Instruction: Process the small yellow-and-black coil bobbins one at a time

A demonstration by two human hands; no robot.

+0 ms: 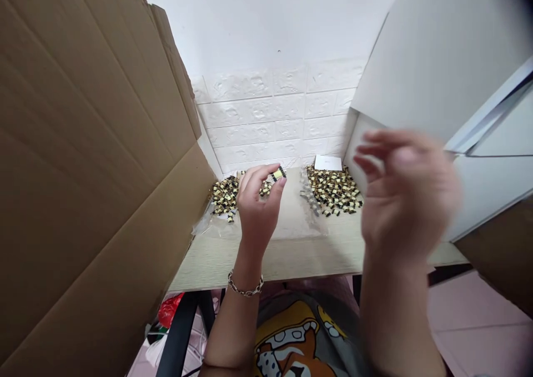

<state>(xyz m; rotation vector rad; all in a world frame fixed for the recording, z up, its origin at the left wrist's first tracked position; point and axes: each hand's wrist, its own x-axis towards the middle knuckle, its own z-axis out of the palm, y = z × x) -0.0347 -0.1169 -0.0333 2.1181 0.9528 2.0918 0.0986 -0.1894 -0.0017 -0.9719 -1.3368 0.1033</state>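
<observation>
Between the thumb and fingertips of my left hand (260, 196) is a small transformer (278, 174), with a yellow wrapped middle and black edges with pins. It is raised above the table, in front of the heaps. My right hand (406, 194) is lifted at the right, near the camera, and smeared by motion. Its fingers are bent toward the left, and whether anything is in them cannot be made out. A heap of similar small transformers (333, 188) lies on the table at the right. Another heap of them (226, 194) lies at the left, partly behind my left hand.
A clear plastic sheet or bag (291, 216) lies on the pale wooden table (308, 257). A white card (328, 162) stands behind the right heap. Tall cardboard (95, 144) walls the left side, white panels (433, 60) the right, and a white brick-pattern wall (258, 110) the back.
</observation>
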